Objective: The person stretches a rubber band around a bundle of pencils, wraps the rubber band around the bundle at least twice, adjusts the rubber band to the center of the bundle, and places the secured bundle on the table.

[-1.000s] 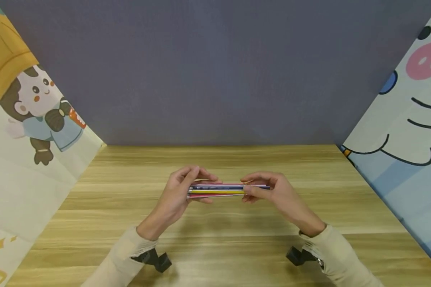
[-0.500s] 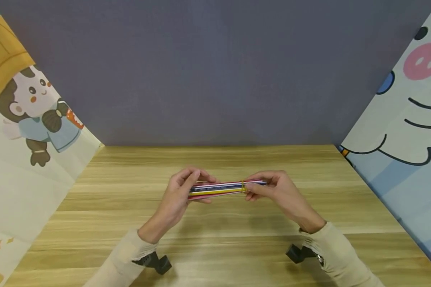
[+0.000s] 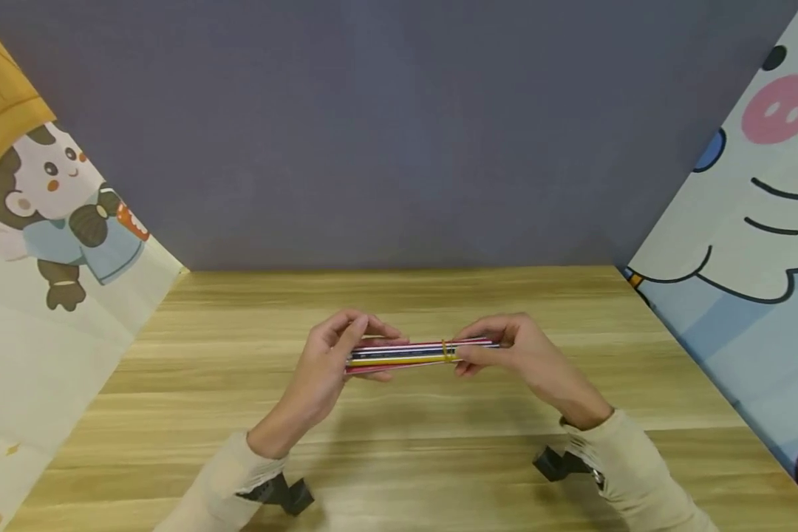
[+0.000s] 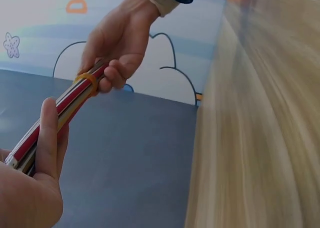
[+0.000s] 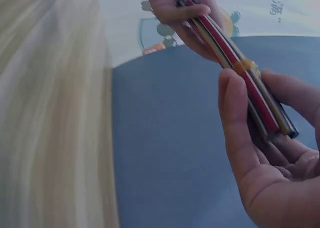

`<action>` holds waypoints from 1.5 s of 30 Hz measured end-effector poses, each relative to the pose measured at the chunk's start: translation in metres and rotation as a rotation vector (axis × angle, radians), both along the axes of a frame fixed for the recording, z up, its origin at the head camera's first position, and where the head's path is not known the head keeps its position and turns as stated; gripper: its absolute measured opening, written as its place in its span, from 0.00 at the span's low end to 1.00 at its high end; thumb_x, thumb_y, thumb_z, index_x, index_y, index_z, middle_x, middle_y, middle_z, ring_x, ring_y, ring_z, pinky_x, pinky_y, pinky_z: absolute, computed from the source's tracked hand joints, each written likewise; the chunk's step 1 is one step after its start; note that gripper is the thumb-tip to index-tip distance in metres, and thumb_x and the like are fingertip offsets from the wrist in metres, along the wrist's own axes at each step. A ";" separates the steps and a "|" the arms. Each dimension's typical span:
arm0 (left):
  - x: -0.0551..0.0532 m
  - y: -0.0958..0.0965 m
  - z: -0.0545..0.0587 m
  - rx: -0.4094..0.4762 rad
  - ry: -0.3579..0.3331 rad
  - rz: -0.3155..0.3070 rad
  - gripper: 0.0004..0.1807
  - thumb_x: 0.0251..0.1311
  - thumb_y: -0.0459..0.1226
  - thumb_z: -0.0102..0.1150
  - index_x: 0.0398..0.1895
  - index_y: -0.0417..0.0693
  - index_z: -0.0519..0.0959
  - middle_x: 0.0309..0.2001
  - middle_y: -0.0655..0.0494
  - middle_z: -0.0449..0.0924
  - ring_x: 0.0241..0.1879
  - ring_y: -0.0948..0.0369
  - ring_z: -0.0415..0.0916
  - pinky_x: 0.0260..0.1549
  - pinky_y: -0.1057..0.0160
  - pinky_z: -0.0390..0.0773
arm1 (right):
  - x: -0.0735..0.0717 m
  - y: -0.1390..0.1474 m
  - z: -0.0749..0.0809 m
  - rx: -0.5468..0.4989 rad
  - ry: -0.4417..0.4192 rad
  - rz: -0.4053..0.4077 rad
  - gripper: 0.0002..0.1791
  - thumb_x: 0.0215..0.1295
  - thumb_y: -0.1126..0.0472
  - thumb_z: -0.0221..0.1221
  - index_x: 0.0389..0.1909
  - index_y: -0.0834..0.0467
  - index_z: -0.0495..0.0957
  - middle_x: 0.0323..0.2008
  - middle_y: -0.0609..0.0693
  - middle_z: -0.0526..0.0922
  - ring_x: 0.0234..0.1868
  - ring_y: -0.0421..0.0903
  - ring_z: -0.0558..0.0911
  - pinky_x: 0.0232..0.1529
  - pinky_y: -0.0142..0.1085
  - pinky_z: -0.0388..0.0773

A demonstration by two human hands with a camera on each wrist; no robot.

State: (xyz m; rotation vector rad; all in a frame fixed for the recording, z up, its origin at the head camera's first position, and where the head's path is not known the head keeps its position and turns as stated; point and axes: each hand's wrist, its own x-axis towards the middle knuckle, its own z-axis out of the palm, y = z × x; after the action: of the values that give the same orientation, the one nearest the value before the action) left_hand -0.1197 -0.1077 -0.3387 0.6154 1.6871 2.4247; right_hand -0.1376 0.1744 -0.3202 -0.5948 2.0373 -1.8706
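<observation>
A bundle of pencils with red, white, yellow and dark blue sides lies roughly level between the two hands, above the table. My left hand holds its left end, thumb on the near side and fingers behind. Toward the right end, a yellowish rubber band wraps around the pencils. My right hand pinches that end, its thumb right beside the band. In the right wrist view the pencil ends point into the right palm, and the band sits just past the fingertips.
Below the hands is a wood-grain table. A dark grey panel stands behind it, with cartoon-printed sheets at the left and right sides. Each wrist carries a small black camera mount.
The rubber band, first mostly hidden at the right fingers, now shows around the pencils and sits slightly farther left. The right thumb has moved off it. Both hands keep their hold.
</observation>
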 end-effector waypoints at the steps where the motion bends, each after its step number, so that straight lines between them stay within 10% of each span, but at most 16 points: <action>1: 0.001 0.000 0.000 -0.007 0.001 0.000 0.18 0.79 0.41 0.42 0.47 0.32 0.74 0.48 0.41 0.83 0.50 0.46 0.83 0.34 0.50 0.87 | 0.000 -0.002 -0.001 0.003 0.004 0.017 0.15 0.65 0.63 0.66 0.49 0.68 0.82 0.37 0.66 0.86 0.37 0.60 0.87 0.43 0.55 0.83; 7: 0.008 0.007 -0.001 -0.047 0.013 -0.037 0.18 0.79 0.41 0.41 0.48 0.31 0.74 0.49 0.38 0.82 0.51 0.45 0.82 0.34 0.44 0.85 | 0.003 -0.011 -0.007 0.007 -0.003 0.135 0.15 0.65 0.64 0.66 0.50 0.67 0.82 0.40 0.70 0.85 0.38 0.61 0.87 0.43 0.56 0.84; 45: 0.012 0.021 -0.010 -0.106 0.003 -0.033 0.20 0.79 0.42 0.42 0.47 0.31 0.75 0.49 0.33 0.81 0.48 0.43 0.84 0.30 0.43 0.85 | 0.002 -0.006 -0.009 0.264 0.079 0.241 0.13 0.64 0.58 0.67 0.48 0.57 0.85 0.37 0.55 0.88 0.35 0.52 0.87 0.36 0.40 0.86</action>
State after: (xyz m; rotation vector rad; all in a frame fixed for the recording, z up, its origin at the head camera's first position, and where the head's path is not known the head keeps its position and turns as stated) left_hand -0.1076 -0.0871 -0.3487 0.6266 1.7786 2.2959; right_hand -0.1356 0.1686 -0.3292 -0.8097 2.1081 -1.4357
